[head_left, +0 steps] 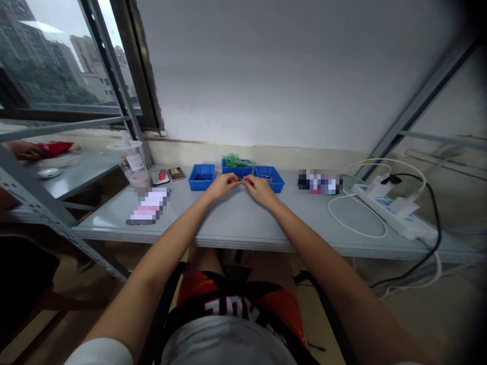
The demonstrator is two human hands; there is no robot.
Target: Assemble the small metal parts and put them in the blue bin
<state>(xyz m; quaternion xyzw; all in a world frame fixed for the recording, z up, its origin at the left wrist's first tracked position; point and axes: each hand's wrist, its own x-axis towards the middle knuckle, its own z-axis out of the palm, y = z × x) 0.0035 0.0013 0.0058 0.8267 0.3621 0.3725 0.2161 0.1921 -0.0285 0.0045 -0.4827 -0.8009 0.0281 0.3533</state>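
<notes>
I see three trays point(236, 170) just behind my fingers point(243, 181), cup point(133, 162) far left of them, power strip point(391, 210) far right, all on the table point(243, 223)

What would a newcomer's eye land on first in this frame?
The two hands meeting at the table's middle: the left hand and right hand pinch a small metal part between their fingertips. Right behind them stand three blue bins, the middle one holding green pieces. Far right, a white power strip trails looping cables on the grey table.
</notes>
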